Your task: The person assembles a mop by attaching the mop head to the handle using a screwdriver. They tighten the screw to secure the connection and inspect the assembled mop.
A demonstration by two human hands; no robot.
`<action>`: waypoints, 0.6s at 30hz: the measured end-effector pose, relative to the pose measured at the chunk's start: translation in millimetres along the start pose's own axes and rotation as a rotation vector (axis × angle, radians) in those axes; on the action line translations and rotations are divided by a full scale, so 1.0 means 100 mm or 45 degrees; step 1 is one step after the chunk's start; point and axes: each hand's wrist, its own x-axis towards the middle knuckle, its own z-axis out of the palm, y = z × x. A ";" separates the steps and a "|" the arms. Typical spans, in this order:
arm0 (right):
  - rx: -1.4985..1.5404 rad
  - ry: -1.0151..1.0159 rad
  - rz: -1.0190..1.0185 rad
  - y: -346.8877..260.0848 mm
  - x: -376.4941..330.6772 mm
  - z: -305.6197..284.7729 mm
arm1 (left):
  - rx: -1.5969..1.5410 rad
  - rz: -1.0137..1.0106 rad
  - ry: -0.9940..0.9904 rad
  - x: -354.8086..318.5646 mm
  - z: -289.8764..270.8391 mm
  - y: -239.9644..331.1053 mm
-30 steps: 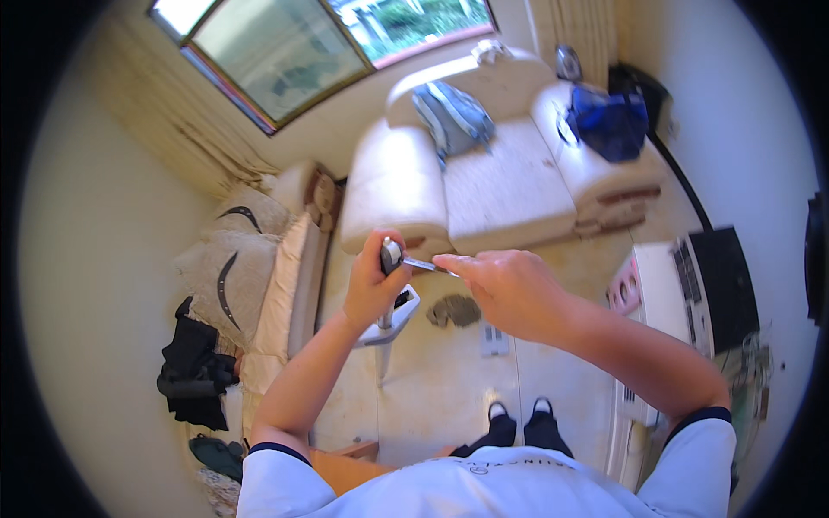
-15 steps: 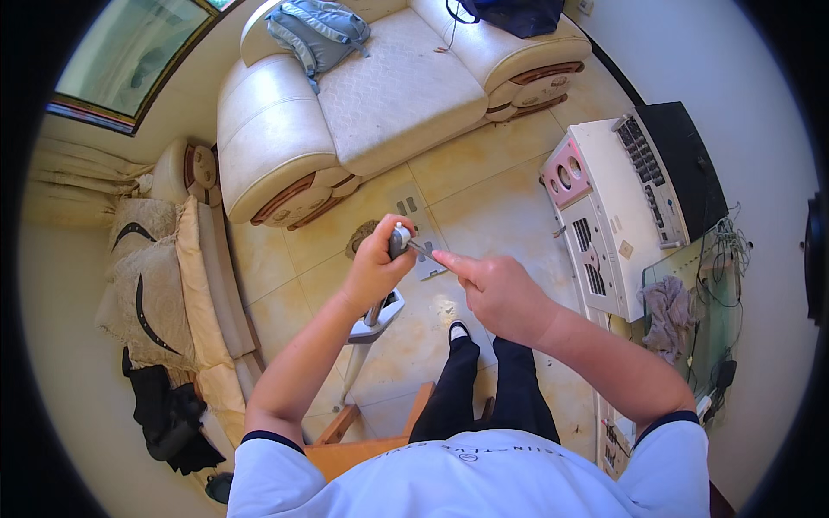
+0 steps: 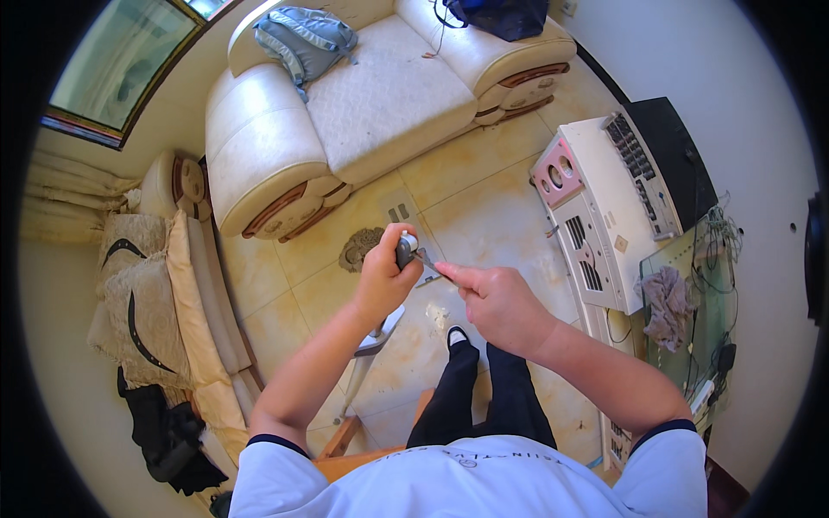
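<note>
My left hand (image 3: pixel 389 274) is wrapped round a grey-and-white handle-like part (image 3: pixel 406 250), held up in front of me. My right hand (image 3: pixel 501 309) grips a thin dark metal tool (image 3: pixel 432 264), with the index finger stretched along it. The tool's tip meets or nearly meets the right side of the grey-and-white part; its exact kind is too small to make out. Below my left forearm stands a white-and-grey piece with a leg (image 3: pixel 377 332), partly hidden by the arm; whether it joins the held part I cannot tell.
A cream sofa (image 3: pixel 397 95) with a light-blue backpack (image 3: pixel 306 41) stands ahead. To the right are a white cabinet (image 3: pixel 604 216), a glass shelf with a crumpled cloth (image 3: pixel 667 304) and loose cables (image 3: pixel 730 237). A shaggy brown mat (image 3: pixel 358 249) lies on the tiles. Another sofa (image 3: pixel 203 319) runs along the left.
The view has shifted slightly. My right hand has come a little lower and the tool slants more steeply against the held part. Both hands keep their grips.
</note>
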 end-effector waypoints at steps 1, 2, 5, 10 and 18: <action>-0.022 0.012 0.003 0.00 -0.01 0.01 | 0.015 0.018 0.016 -0.02 0.01 -0.02; -0.056 -0.031 0.042 -0.02 -0.02 0.00 | 0.030 0.036 0.033 -0.04 0.02 -0.03; -0.098 -0.159 0.190 -0.10 0.04 -0.12 | 0.048 -0.010 0.033 -0.15 0.10 -0.03; -0.070 -0.417 0.528 -0.22 0.19 -0.31 | 0.120 -0.031 0.012 -0.26 0.21 0.02; -0.410 -0.414 0.475 -0.23 0.18 -0.18 | 0.054 -0.020 0.085 -0.33 0.32 -0.02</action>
